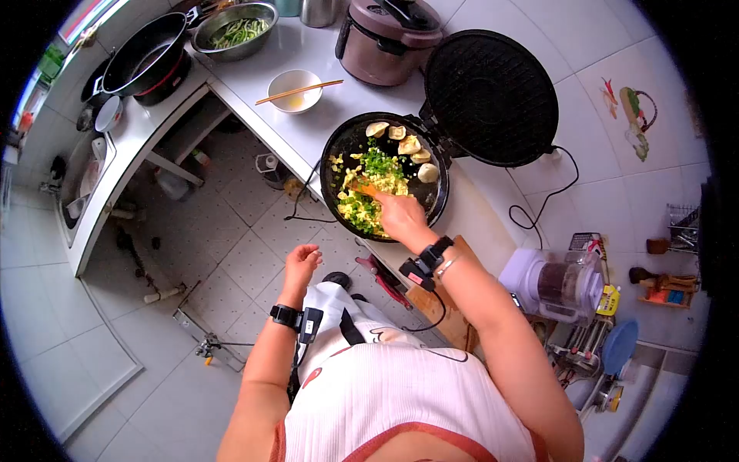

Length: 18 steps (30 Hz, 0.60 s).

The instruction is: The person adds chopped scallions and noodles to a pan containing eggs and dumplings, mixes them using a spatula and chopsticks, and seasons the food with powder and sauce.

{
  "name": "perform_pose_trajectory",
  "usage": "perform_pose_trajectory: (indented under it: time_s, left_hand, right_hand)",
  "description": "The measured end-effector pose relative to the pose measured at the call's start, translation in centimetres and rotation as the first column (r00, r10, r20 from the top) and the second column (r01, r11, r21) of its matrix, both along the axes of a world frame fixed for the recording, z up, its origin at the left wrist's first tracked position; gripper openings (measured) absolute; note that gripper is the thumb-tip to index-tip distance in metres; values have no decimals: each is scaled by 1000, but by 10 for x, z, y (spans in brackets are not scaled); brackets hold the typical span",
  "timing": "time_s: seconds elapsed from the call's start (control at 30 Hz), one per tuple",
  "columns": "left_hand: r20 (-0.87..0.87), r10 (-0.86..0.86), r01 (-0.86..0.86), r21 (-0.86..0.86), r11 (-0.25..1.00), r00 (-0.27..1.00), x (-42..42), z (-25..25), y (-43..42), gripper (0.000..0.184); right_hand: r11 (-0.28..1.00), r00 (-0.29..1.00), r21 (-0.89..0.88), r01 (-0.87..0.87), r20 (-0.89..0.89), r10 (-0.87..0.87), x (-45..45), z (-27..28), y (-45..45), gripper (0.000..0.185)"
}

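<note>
In the head view my right hand point(404, 218) reaches over the black electric griddle pan point(329, 192), its fingers wrapped round a wooden spatula point(365, 187). The spatula's blade rests among scrambled egg point(356, 206) and chopped green onion point(379, 162), which are spread over the pan's left and middle. Several dumpling-like pieces of dough point(409, 145) lie along the pan's upper right side. The pan's ridged lid point(491, 98) is raised behind it. My left hand point(302, 266) hangs in the air below the counter edge, fingers loosely bent and apart, holding nothing.
A white bowl point(286, 82) with chopsticks point(323, 85) across it stands behind the pan. Nearby are a rice cooker point(377, 54), a metal basin point(262, 42) of green strips, and a black wok point(127, 65). A lidded food processor point(539, 283) sits right; a power cord point(545, 208) trails there.
</note>
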<state>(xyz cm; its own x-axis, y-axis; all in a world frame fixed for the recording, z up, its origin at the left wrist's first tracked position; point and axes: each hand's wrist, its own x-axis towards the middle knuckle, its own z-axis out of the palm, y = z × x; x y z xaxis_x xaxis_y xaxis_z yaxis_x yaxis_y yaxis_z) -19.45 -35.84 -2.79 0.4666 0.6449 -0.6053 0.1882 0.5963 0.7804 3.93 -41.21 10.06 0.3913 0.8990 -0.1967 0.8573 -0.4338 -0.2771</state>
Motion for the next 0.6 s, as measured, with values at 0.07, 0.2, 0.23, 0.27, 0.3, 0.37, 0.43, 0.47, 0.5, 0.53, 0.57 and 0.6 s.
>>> perform_pose_trajectory:
  time_s: [0.07,0.2,0.23,0.27,0.3,0.37,0.43,0.47,0.5,0.53,0.57,0.6]
  left_hand:
    - [16,16,-16,15,1000,1000,4,-3,1,17]
    - [-50,-57,59,33,998,997,6,0,-6,17]
    - [-46,-63,64,7,998,997,8,0,-6,17]
    - [-49,-68,68,6,998,997,9,1,-6,17]
    - [-50,-64,64,4,998,997,9,2,-5,17]
    - [0,-41,41,24,999,999,6,2,-7,18]
    - [10,-40,40,11,999,999,-1,-6,-7,18]
    - [20,-41,41,2,999,999,-4,-9,-6,18]
    - [23,-39,39,1,999,999,-8,-9,-5,18]
    - [6,-27,27,-3,1000,1000,-12,-8,-4,18]
    - [-8,-6,6,-9,1000,1000,-13,-8,-4,18]
    - [-33,-23,23,-9,1000,999,-16,-11,-3,17]
  right_hand:
    - [997,998,-41,65,19,-64,7,12,6,29]
    - [988,988,21,153,16,-153,25,4,35,29]
    - [986,987,48,159,27,-161,30,-7,41,29]
    - [985,985,25,171,2,-171,34,-17,45,30]
    - [986,986,23,167,1,-167,33,-17,44,30]
    - [978,978,40,204,-60,-202,28,-18,36,29]
    - [979,976,26,204,-79,-202,37,-12,29,29]
    - [979,976,50,199,-99,-194,44,-9,24,28]
    - [978,976,75,193,-119,-184,47,-5,21,27]
    - [978,976,63,198,-109,-191,41,12,18,26]
    - [982,975,2,188,-124,-187,35,13,12,26]
    - [990,985,-14,144,-96,-144,27,16,11,25]
